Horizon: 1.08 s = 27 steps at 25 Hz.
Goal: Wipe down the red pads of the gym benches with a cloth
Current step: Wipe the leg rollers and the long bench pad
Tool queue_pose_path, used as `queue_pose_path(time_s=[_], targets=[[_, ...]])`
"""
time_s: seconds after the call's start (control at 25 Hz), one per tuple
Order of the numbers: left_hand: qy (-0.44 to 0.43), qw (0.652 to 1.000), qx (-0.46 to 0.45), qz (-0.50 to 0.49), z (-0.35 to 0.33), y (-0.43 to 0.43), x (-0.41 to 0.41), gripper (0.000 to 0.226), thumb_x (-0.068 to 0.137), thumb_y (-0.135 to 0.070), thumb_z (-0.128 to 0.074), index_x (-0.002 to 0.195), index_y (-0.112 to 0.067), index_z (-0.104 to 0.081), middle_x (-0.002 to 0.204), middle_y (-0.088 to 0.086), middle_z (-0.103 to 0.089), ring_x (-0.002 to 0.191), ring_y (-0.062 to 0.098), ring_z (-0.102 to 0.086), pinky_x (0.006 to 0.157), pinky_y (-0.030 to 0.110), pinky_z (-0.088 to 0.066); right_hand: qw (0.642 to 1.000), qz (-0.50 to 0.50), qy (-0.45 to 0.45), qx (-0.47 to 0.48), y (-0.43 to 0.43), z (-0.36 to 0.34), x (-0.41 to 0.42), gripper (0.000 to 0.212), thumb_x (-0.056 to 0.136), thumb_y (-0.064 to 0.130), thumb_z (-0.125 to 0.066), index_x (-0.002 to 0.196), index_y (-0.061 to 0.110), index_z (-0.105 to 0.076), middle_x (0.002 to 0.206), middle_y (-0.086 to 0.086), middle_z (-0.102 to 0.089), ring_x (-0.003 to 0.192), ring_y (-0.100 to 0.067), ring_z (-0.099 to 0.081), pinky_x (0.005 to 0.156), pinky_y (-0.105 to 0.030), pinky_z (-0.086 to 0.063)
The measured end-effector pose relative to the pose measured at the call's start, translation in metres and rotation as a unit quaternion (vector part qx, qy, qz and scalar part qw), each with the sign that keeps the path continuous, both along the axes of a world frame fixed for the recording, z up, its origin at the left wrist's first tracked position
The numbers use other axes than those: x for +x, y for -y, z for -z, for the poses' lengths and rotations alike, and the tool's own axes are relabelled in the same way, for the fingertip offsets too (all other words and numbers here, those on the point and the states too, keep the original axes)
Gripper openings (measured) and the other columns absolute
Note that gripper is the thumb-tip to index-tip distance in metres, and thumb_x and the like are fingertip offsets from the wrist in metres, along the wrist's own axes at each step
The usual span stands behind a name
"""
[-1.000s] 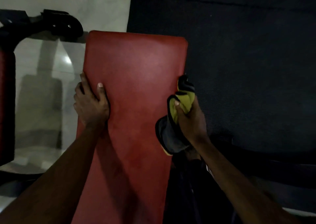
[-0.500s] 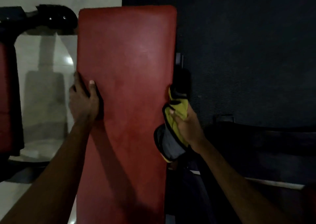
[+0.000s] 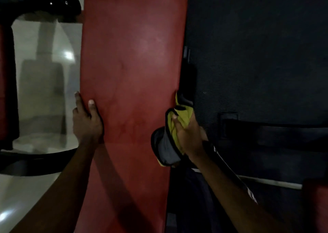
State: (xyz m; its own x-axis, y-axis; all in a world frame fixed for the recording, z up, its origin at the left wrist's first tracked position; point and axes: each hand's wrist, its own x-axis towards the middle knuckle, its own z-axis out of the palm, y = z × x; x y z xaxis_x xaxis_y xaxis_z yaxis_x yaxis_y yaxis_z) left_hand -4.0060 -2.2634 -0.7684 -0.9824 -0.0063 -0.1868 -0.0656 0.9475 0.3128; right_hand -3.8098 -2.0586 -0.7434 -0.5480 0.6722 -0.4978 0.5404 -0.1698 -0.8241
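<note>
Red pad [image 3: 131, 72]: long flat upholstered slab w/ rounded far corners, seen running near to far through the middle of the view. It is judged stiff overall, w/ a smooth vinyl-type skin that gives a little and is prob. slick when damp. It appears fixed to its bench, so it is not meant to be lifted and is best steadied by its long edges. The surface is dull red, w/ faint mottling and a pale sheen on the far half. Arm shadow is cast across the near part. No tears are made out, but the light is poor.

Cloth [image 3: 181, 115]: yellow w/ dark trim and a grey side, bunched up. It is judged soft & light, easily folded over an edge and dragged along under pressure. It is held at the pad's right edge, approx. mid-length, w/ the grey part lapped onto the top face.

Right hand [image 3: 188, 136]: fingers are curled round the cloth, which is pressed to the right edge. Left hand [image 3: 87, 120]: the left edge is gripped opposite, thumb laid on the top face, the other fingers wrapped round the side and mostly hidden.

Further out, a dark mat [image 3: 257, 55] is seen to the right, a pale glossy floor [image 3: 44, 72] to the left, a black frame part [image 3: 53, 3] at far left, and a second red pad [image 3: 5, 72] at the left margin.
</note>
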Motion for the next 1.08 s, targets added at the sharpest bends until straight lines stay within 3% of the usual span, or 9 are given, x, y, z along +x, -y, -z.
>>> queue_pose_path(time_s=[0.04,0.2,0.36,0.48,0.68,0.8,0.92,1.0,1.08], targets=[[0.003,1.000,-0.001,-0.003,0.000,0.001,0.000,0.060,0.105,-0.051,-0.031,0.159,-0.027,-0.020,0.143,0.023,-0.047,0.127,0.041,-0.048,0.104,0.049,-0.037,1.000,-0.005,0.001,0.013,-0.002,0.006,0.001,0.033,0.094,0.019,-0.070,0.122,0.021,-0.050,0.121,0.023,-0.051,0.118,0.006,-0.044,0.103,0.002,-0.021],[0.011,1.000,0.016,0.008,0.004,0.010,-0.001,0.061,0.104,-0.053,-0.032,0.159,-0.028,-0.020,0.142,0.022,-0.048,0.128,0.039,-0.048,0.105,0.047,-0.038,0.994,0.075,0.045,-0.072,-0.036,0.046,-0.030,0.056,0.084,0.040,-0.070,0.130,0.009,-0.063,0.127,-0.005,-0.067,0.119,-0.023,-0.063,0.109,-0.041,-0.045],[0.055,0.995,0.080,0.038,0.000,0.020,-0.005,0.065,0.103,-0.052,-0.038,0.159,-0.027,-0.017,0.153,0.014,-0.039,0.137,0.032,-0.042,0.110,0.042,-0.034,0.998,0.054,0.011,0.014,-0.011,0.030,-0.017,0.051,0.092,0.037,-0.064,0.135,0.009,-0.057,0.134,0.000,-0.061,0.125,-0.013,-0.056,0.114,-0.029,-0.038],[0.069,0.991,0.103,0.057,-0.006,0.033,0.005,0.066,0.103,-0.052,-0.038,0.159,-0.025,-0.016,0.151,0.017,-0.038,0.137,0.034,-0.042,0.111,0.043,-0.033,1.000,-0.015,0.007,-0.007,0.047,0.009,0.047,0.019,0.098,0.023,-0.059,0.117,0.021,-0.059,0.108,0.001,-0.064,0.102,-0.003,-0.061,0.097,-0.028,-0.047],[0.046,0.998,0.031,0.030,-0.005,0.072,0.060,0.065,0.102,-0.059,-0.030,0.158,-0.033,-0.013,0.137,0.025,-0.047,0.121,0.046,-0.050,0.099,0.056,-0.043,0.992,-0.024,0.046,0.111,0.076,0.027,0.070,0.035,0.090,0.052,-0.058,0.120,0.033,-0.055,0.125,0.007,-0.061,0.121,-0.019,-0.059,0.108,-0.048,-0.044],[0.030,0.999,0.032,0.032,0.000,0.080,0.062,0.067,0.101,-0.058,-0.029,0.159,-0.028,-0.014,0.133,0.028,-0.049,0.115,0.047,-0.052,0.095,0.057,-0.044,0.991,0.026,0.078,0.105,0.066,0.045,0.054,0.043,0.086,0.069,-0.052,0.124,0.051,-0.051,0.128,0.002,-0.061,0.125,-0.022,-0.055,0.110,-0.047,-0.042],[0.026,0.999,0.031,0.023,-0.004,0.076,0.061,0.064,0.103,-0.056,-0.033,0.158,-0.028,-0.016,0.136,0.026,-0.048,0.118,0.046,-0.052,0.095,0.057,-0.044,0.992,0.003,0.071,0.105,0.076,0.034,0.063,0.033,0.087,0.071,-0.051,0.119,0.073,-0.042,0.127,0.016,-0.056,0.128,-0.015,-0.053,0.114,-0.040,-0.039],[0.033,0.999,0.035,0.002,-0.007,0.071,0.061,0.062,0.102,-0.055,-0.035,0.157,-0.031,-0.019,0.138,0.023,-0.048,0.120,0.044,-0.052,0.096,0.057,-0.043,0.990,-0.046,0.072,0.114,0.070,0.016,0.062,0.040,0.088,0.060,-0.057,0.126,0.060,-0.047,0.129,0.014,-0.056,0.128,-0.015,-0.053,0.112,-0.032,-0.038],[0.060,0.996,0.051,-0.039,-0.007,0.069,0.052,0.056,0.101,-0.051,-0.037,0.153,-0.031,-0.026,0.138,0.021,-0.048,0.120,0.043,-0.052,0.097,0.056,-0.042,0.976,-0.106,0.083,0.172,0.053,-0.005,0.048,0.045,0.091,0.036,-0.063,0.134,0.027,-0.052,0.131,0.002,-0.055,0.123,-0.019,-0.054,0.099,-0.025,-0.041]])
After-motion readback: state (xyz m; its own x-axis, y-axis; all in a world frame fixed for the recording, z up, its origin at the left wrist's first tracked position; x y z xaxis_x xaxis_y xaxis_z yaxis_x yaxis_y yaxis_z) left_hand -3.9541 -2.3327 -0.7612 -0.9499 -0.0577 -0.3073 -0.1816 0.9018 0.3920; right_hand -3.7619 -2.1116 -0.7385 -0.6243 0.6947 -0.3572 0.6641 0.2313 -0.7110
